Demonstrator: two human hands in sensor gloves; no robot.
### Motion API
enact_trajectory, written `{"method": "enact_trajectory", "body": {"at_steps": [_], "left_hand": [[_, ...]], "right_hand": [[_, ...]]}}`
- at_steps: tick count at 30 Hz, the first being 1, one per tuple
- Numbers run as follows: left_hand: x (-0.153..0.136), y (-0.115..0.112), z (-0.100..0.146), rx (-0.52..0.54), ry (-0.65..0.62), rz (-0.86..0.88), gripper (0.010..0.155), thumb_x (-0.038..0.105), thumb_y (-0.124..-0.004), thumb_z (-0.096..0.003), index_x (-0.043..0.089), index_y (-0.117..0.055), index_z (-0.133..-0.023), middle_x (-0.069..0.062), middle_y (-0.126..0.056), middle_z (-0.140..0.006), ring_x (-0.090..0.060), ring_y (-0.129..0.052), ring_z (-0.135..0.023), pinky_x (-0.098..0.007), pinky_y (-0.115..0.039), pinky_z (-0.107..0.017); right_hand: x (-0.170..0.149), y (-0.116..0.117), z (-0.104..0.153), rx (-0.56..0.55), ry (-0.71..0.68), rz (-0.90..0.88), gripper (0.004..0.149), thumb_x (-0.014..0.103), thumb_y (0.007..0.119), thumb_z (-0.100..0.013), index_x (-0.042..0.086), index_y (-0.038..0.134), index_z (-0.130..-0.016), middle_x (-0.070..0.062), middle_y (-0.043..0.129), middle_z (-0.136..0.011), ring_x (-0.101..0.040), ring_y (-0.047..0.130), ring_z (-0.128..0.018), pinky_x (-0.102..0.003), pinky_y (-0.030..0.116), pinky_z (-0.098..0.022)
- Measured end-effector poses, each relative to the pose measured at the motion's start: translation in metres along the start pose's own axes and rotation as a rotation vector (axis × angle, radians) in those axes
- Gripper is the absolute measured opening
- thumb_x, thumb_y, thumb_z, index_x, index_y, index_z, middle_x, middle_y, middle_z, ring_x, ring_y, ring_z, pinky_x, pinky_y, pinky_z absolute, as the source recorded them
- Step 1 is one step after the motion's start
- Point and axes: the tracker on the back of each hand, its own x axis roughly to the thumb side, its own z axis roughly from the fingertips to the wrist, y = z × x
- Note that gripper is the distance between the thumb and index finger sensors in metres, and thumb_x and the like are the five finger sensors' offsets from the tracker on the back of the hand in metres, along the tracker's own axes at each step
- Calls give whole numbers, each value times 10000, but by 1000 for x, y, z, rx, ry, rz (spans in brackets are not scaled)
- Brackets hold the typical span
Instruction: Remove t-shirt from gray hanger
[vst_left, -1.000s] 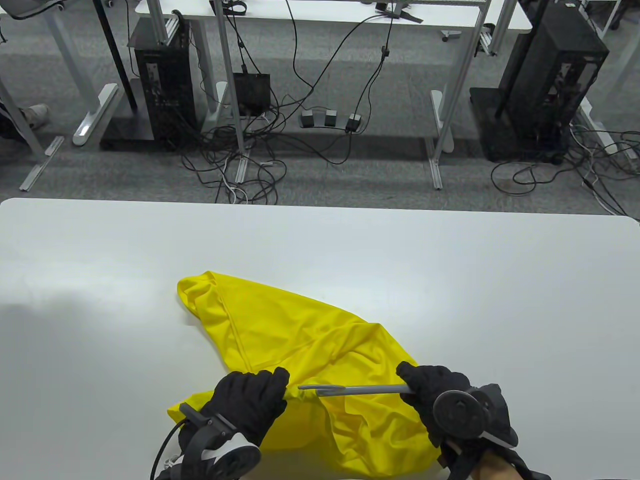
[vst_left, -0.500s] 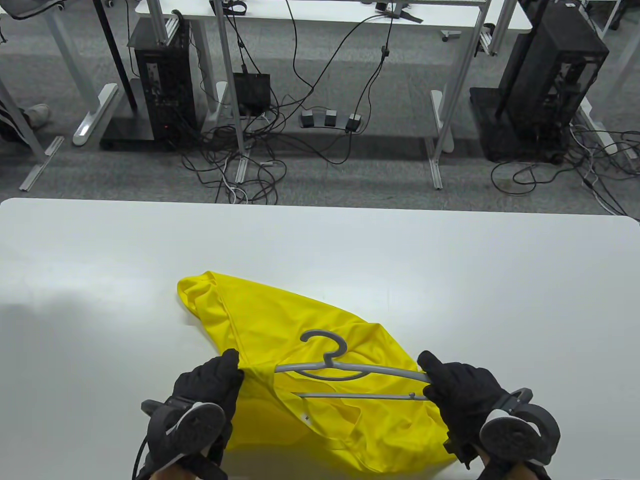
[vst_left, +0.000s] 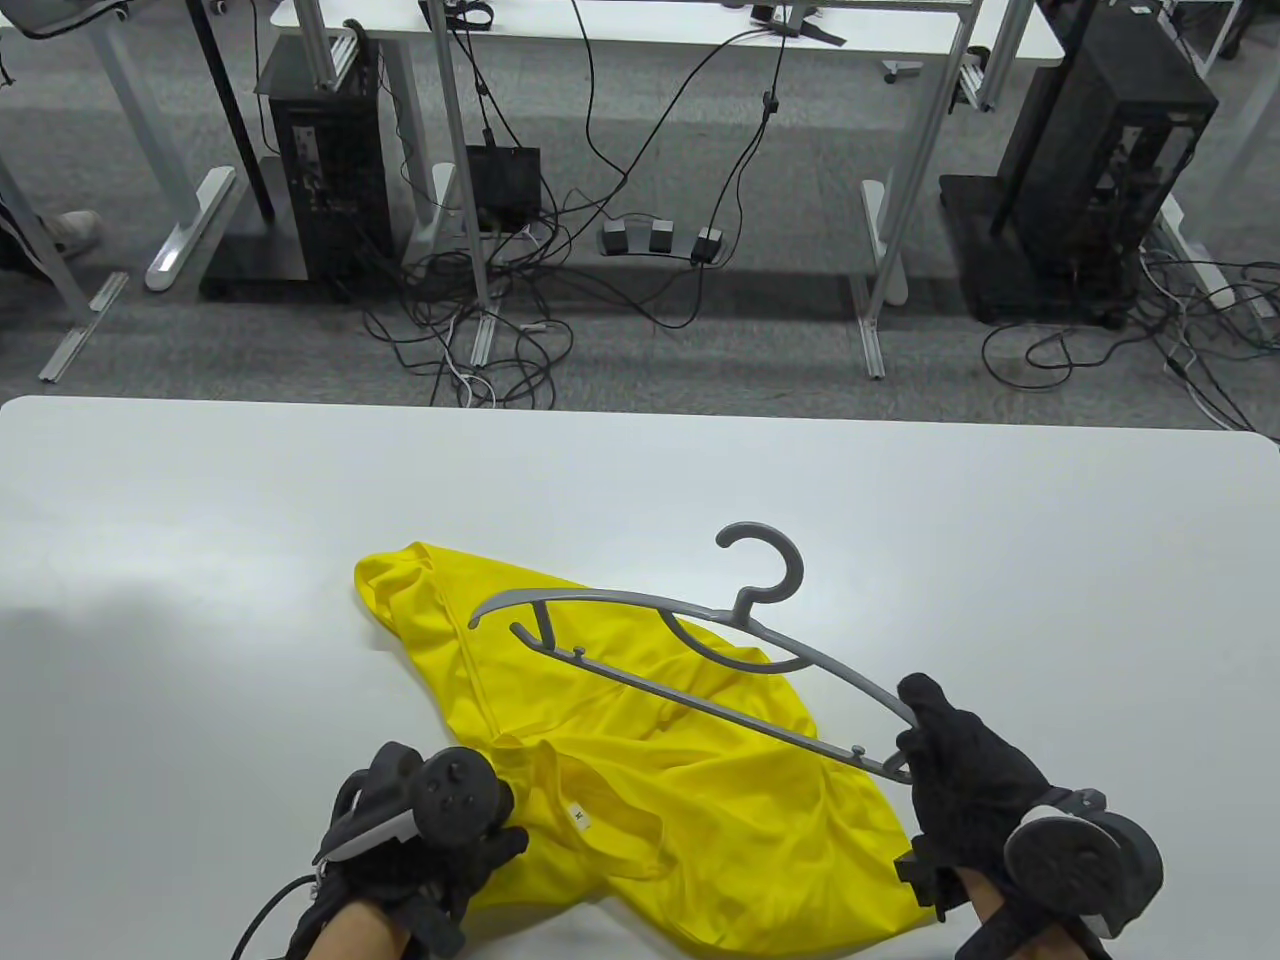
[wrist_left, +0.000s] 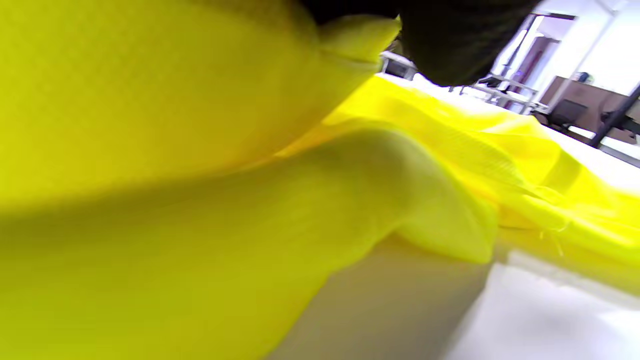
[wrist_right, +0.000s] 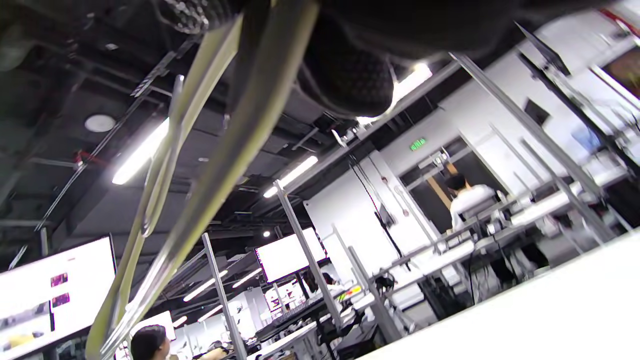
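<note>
The gray hanger (vst_left: 690, 650) is held clear of the yellow t-shirt (vst_left: 640, 760), its long axis running from upper left to lower right and its hook pointing toward the far edge of the desk (vst_left: 200, 520). Its lower right end is gripped by the fingers of the right hand (vst_left: 965, 780) (palm down). The t-shirt lies crumpled on the desk near the front edge, its near left edge gripped by the left hand (vst_left: 420, 835).

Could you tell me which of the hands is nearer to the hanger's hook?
The right hand grips one end of the hanger, nearer its hook. The left hand rests on the t-shirt.
</note>
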Motion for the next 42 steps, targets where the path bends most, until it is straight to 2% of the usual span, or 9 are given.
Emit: {"method": "enact_trajectory", "body": {"at_steps": [3,5,8,19,23,26,28,32,42], "left_hand": [[17,14,14,202,7,-151,859,523,-700,-492,112,-300,-1133,-289,-346,-1144,-539,-588,-1000,-694,-519,-671],[24,23,25,365,11,-285,878,545,-679,-490,128,-248,-1133,-269,-265,-1164,-540,-478,-1059,-703,-447,-717],[28,31,36,459,44,-379,897,567,-651,-495,138,-179,-1125,-243,-173,-1169,-518,-358,-1098,-694,-379,-746],[22,29,34,411,110,-325,892,566,-647,-495,114,-208,-1126,-242,-182,-1168,-515,-329,-1103,-692,-361,-750],[23,29,32,399,106,-324,887,564,-647,-495,112,-220,-1127,-244,-194,-1169,-513,-335,-1103,-690,-362,-750],[24,28,31,387,108,-316,882,563,-649,-495,112,-233,-1129,-243,-201,-1170,-512,-338,-1103,-690,-363,-750],[24,28,31,381,108,-314,882,562,-649,-495,108,-238,-1130,-244,-206,-1170,-510,-343,-1103,-690,-364,-750],[23,29,31,373,117,-298,881,561,-650,-494,103,-246,-1130,-245,-215,-1170,-509,-350,-1102,-690,-366,-749],[22,29,31,375,123,-294,881,561,-649,-494,102,-245,-1129,-243,-222,-1171,-507,-361,-1101,-689,-370,-748]], "right_hand": [[-3,13,0,77,92,-92,554,382,656,-444,121,755,-923,-121,947,-526,-177,895,-156,-484,798,-123],[-3,22,1,123,130,-121,560,373,655,-445,119,736,-937,-116,942,-539,-178,896,-169,-477,800,-125],[-3,38,4,211,228,-157,570,358,649,-451,111,694,-963,-111,929,-567,-180,897,-187,-465,804,-131],[-15,96,18,504,498,-330,596,325,656,-457,76,610,-996,-130,897,-621,-184,885,-212,-458,807,-140],[-24,109,25,584,588,-435,628,332,633,-468,96,495,-1033,-217,744,-874,-245,897,-333,-512,795,-248],[-30,109,29,535,634,-564,661,362,631,-472,75,460,-1043,-321,596,-966,-436,837,-627,-605,721,-390],[-34,106,28,498,656,-584,671,366,629,-472,66,449,-1044,-311,562,-992,-522,774,-701,-634,687,-415],[-43,95,24,454,651,-581,679,389,613,-478,60,434,-1045,-303,548,-1003,-561,690,-801,-643,675,-447],[-43,53,13,142,534,-612,707,416,610,-481,55,401,-1052,-306,490,-1024,-582,583,-862,-674,570,-540]]}}
